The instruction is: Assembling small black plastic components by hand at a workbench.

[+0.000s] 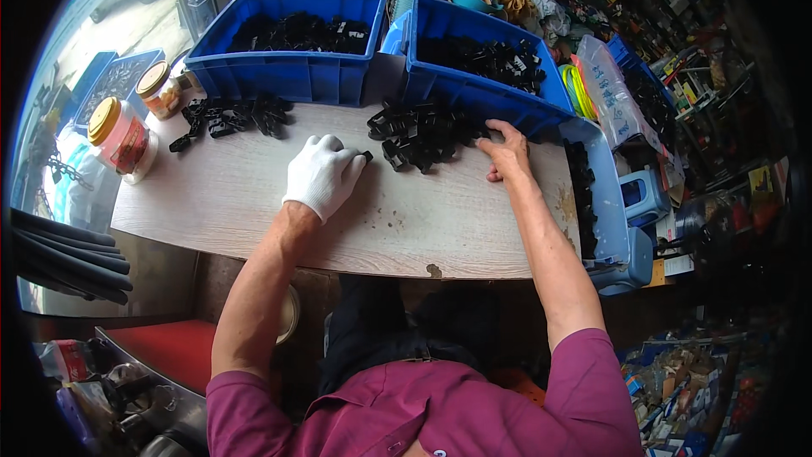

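My left hand (pixel 320 173), in a white knit glove, is closed above the table with its fingers curled. A small black plastic part (pixel 366 156) sticks out between its thumb and fingertips. My bare right hand (pixel 506 152) is at the right edge of a pile of black plastic parts (pixel 419 131), its fingers apart and reaching toward the pieces. I see nothing held in it. A smaller pile of similar black parts (pixel 233 116) lies on the table's far left, beyond my left hand.
Two blue bins (pixel 279 69) (pixel 482 85) full of black parts stand along the table's (pixel 397 237) far side. Two jars (pixel 110 131) (pixel 158 89) with yellow lids are at the left edge. A light blue tub (pixel 605 195) with black parts adjoins the right edge, beside a blue stool (pixel 644 197).
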Motion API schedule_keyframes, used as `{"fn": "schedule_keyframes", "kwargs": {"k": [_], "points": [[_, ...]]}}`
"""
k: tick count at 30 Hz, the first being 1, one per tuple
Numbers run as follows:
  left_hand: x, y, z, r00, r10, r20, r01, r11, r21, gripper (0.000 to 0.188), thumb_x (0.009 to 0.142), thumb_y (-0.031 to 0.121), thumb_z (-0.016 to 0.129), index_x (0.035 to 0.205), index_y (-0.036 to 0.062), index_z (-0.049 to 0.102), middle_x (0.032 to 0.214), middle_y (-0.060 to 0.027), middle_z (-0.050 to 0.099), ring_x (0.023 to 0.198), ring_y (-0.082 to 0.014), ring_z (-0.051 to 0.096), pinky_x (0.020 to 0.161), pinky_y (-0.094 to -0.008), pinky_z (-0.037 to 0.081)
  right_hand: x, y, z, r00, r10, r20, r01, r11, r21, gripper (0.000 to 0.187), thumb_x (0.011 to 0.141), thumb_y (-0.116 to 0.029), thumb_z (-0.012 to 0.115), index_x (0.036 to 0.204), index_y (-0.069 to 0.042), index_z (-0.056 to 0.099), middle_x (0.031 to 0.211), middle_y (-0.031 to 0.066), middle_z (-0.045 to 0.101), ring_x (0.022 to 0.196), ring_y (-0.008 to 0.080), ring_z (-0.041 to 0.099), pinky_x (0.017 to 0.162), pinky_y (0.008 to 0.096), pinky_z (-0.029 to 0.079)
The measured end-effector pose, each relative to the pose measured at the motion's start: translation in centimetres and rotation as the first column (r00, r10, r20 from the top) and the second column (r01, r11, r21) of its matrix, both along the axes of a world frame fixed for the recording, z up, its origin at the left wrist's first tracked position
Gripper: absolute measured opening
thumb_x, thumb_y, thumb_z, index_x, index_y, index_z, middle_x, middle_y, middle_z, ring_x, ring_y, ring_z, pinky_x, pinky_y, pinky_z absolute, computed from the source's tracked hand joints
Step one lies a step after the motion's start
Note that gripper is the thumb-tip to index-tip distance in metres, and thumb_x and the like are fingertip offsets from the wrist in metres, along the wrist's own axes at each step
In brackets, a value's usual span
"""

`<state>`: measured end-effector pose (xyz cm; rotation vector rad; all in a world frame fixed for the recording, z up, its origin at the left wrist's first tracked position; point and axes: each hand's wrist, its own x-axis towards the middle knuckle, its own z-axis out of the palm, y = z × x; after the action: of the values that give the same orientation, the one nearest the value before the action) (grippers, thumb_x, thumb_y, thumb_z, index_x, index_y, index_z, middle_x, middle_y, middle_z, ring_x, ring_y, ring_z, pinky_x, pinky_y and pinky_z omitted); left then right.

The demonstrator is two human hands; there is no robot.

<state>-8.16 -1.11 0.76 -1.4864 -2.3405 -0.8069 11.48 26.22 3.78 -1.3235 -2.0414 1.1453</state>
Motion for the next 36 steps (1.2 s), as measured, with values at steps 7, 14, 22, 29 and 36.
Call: {"fn": "schedule_keyframes", "kwargs": {"k": [7,14,22,29,36], "points": [[-0.6,0.2,-0.7,1.0,-0.007,0.02,0.005,0.995,0.097,0.012,0.09,0.024,0.072,0.095,0.0151,0.078,0.092,-0.0055,0.071,0.091,-0.0298,0.065,0.078,-0.0404,0.056,-0.9,0.2,-0.2,0.991,0.018,0.13,-0.035,0.991,0.126,0.038,0.082,-0.019,0.079,0.117,-0.004,0.073,0.083,0.0115,0.072,0.047,0.0155,0.06,0.04,0.0317,0.052],[-0.4,0.1,-0.3,1.0,-0.018,-0.017,0.022,0.972,0.233,0.019,0.09,0.022,0.072,0.106,0.0127,0.074,0.099,-0.0067,0.073,0.093,-0.0317,0.066,0.078,-0.0405,0.057,2.4,0.3,0.2,0.999,0.049,0.007,-0.046,0.972,-0.229,0.036,0.086,-0.029,0.081,0.106,-0.001,0.073,0.073,0.0065,0.064,0.044,0.0124,0.054,0.041,0.0321,0.054],[6.9,1.2,2.5,0.948,-0.318,-0.002,0.31,0.921,0.234,0.039,0.083,0.007,0.07,0.121,0.0108,0.065,0.12,-0.0088,0.065,0.103,-0.0339,0.062,0.084,-0.0415,0.056,5.4,-5.0,1.2,0.993,0.083,-0.085,-0.114,0.873,-0.475,0.034,0.087,-0.033,0.081,0.101,-0.003,0.071,0.048,-0.0035,0.041,0.039,0.0117,0.049,0.043,0.0348,0.054],[9.5,7.9,-0.7,0.911,-0.413,0.006,0.411,0.907,0.091,0.013,0.087,0.017,0.07,0.099,0.0119,0.07,0.095,-0.0077,0.069,0.089,-0.0334,0.064,0.073,-0.0448,0.056,5.3,-6.4,0.7,0.943,0.325,-0.067,-0.316,0.818,-0.481,0.034,0.091,-0.036,0.076,0.096,-0.002,0.07,0.048,0.0014,0.05,0.037,0.0129,0.052,0.04,0.0337,0.052],[9.9,7.8,-1.0,0.941,-0.338,-0.023,0.338,0.938,0.081,0.01,0.087,0.021,0.07,0.086,0.0118,0.071,0.086,-0.0078,0.069,0.085,-0.0324,0.065,0.071,-0.0448,0.056,5.2,-7.3,-0.4,0.974,0.21,-0.08,-0.225,0.908,-0.352,0.039,0.094,-0.037,0.074,0.102,0.001,0.07,0.058,0.0042,0.058,0.035,0.0122,0.047,0.036,0.0316,0.046]]}}
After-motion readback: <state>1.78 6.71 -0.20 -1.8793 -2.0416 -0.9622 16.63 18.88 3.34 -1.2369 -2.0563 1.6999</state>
